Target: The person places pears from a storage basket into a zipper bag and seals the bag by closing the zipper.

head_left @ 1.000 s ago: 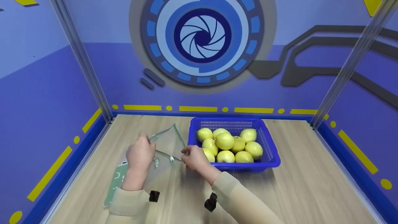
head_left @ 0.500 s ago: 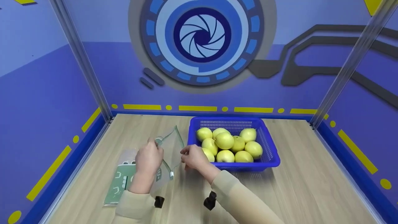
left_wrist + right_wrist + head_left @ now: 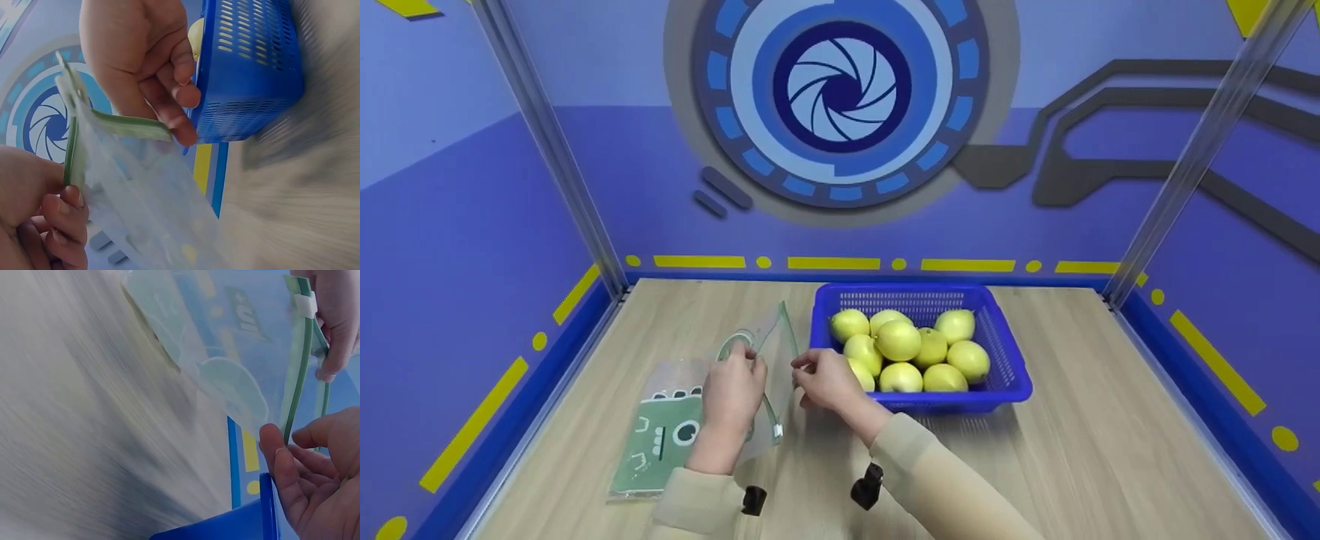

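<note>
A clear zip bag (image 3: 247, 343) with a green-edged mouth and a white slider (image 3: 305, 305) hangs between my hands, its mouth parted. My left hand (image 3: 733, 394) pinches one edge of the mouth, and in the left wrist view its thumb and fingers meet at the green strip. The opposite edge lies between the thumb and fingers of my right hand (image 3: 832, 382), close by the basket's left front corner. A blue perforated basket (image 3: 960, 397) holds several round yellow-green fruits (image 3: 898, 340). In the head view, the left hand hides part of the bag.
On the wooden table (image 3: 1110, 420), left of my left hand, lies a flat clear packet with a green cartoon-face print (image 3: 667, 412). Blue-purple panels (image 3: 720, 225) stand at the back and both sides, with metal posts (image 3: 551, 150) at the corners.
My left hand has moved right and slightly nearer to me with its bag edge, narrowing the bag's mouth and uncovering more of the green packet. My right hand has hardly moved.
</note>
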{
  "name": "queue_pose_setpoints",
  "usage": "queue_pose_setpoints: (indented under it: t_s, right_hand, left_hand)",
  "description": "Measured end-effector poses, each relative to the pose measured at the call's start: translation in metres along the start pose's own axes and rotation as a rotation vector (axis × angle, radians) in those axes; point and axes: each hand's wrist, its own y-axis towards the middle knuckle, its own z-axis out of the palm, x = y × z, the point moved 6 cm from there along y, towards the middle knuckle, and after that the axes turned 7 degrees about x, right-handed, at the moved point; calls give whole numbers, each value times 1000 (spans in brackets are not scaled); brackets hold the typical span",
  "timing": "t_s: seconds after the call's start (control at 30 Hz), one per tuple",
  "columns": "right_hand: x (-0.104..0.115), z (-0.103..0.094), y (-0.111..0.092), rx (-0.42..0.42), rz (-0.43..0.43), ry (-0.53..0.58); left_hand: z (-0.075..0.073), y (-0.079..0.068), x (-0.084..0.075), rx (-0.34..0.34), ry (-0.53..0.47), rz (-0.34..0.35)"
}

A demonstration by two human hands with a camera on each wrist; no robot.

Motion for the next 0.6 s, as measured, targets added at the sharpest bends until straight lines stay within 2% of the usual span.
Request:
queue_pose_setpoints:
  t_s: [0.1, 0.33, 0.6]
  right_hand:
    - [-1, -6, -2, -20, -32, 1]
    - [-1, -32, -6, -83, -121, 4]
    - [-17, -76, -4, -177, -191, -33]
  left_hand:
    - [3, 0, 2, -5, -21, 7]
    - [1, 0, 5, -83, -14, 71]
    - [2, -1, 7, -60, -35, 35]
